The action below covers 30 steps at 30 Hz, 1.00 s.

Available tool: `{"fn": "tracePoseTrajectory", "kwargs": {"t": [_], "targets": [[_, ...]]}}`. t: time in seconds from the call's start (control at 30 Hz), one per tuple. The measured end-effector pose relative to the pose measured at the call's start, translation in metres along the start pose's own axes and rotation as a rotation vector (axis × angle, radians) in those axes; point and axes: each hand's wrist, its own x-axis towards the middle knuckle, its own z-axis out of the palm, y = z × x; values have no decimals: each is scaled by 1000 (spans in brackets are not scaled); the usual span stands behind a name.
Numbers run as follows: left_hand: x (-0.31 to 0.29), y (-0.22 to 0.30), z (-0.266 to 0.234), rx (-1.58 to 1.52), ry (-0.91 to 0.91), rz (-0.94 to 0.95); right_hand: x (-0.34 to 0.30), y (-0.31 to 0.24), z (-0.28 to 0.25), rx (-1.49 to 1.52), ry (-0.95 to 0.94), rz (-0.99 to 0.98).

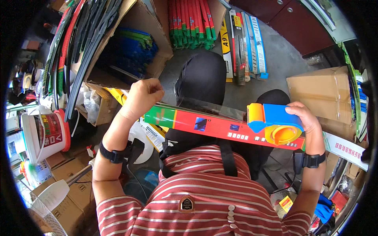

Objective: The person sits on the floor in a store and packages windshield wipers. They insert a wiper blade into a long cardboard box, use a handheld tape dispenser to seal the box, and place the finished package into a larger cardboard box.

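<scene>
Across my lap lies a long, narrow red-and-green package (183, 122). My right hand (302, 115) grips a blue-and-orange tape dispenser (277, 114) over the package's right end. A yellow-orange core (282, 134) shows in the dispenser's underside. From its toothed edge a strip of clear tape (212, 107) stretches left, just above the package's far edge. My left hand (145, 96) is closed in a pinch at the strip's left end, above the green end of the package. Its fingertips are partly hidden, and the tape is hard to see there.
Ahead stand cardboard boxes with red-and-green packages (191, 23) and blue packages (128, 51). Long black strips (84, 51) lean at left, above a white bucket (49, 133). Flat packages (246, 47) lie on the floor. A cardboard box (321, 94) stands at right.
</scene>
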Motion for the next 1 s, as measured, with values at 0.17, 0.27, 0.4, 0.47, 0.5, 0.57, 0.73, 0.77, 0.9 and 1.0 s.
{"fn": "tracePoseTrajectory", "kwargs": {"t": [0.17,0.27,0.4,0.47,0.5,0.57,0.73,0.77,0.9,1.0], "targets": [[1,8,-2,238,-51,98,4,-5,4,-7,-81,23],[2,9,-1,370,-87,138,7,-6,5,-10,-157,45],[5,12,-3,439,-155,137,9,-5,6,-25,-127,25],[6,12,-2,449,-192,140,8,-7,10,-31,-95,18],[6,10,-2,465,-200,159,9,-8,9,-28,-133,26],[9,10,-1,512,-222,176,12,-11,8,-21,-206,47],[12,9,3,616,-249,151,5,-20,16,-147,-202,-3],[11,8,4,634,-241,168,5,-24,17,-190,-230,-19],[6,8,8,721,-234,201,6,-31,24,-257,-303,-10],[4,13,8,800,-247,207,8,-29,25,-285,-308,-23]]}}
